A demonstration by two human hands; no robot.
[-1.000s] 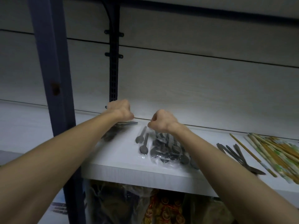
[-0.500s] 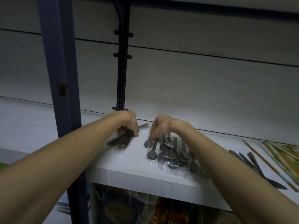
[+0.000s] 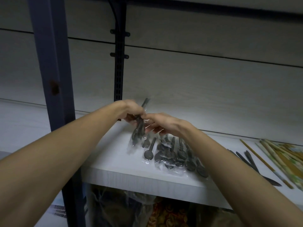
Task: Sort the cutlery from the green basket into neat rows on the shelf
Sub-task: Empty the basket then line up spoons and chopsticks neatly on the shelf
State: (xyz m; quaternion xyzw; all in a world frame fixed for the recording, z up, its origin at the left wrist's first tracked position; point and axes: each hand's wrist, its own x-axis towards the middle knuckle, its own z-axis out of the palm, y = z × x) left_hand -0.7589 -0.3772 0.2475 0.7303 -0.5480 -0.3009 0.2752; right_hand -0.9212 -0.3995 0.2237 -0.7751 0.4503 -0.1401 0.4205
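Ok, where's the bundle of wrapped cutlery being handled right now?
In the head view, the wrapped bundle is held by the left hand above the shelf, left of the spoon packs, with the right hand touching it.

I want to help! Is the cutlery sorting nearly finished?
Partly. Wrapped spoons, knives and chopsticks already lie grouped on the shelf. The left hand holds a wrapped cutlery bundle, tilted up; the right hand touches its wrapper. The basket is out of view, so I can't tell what remains.

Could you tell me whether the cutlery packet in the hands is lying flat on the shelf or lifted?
Lifted and tilted: the left hand grips the cutlery packet, its handle end raised above the shelf.
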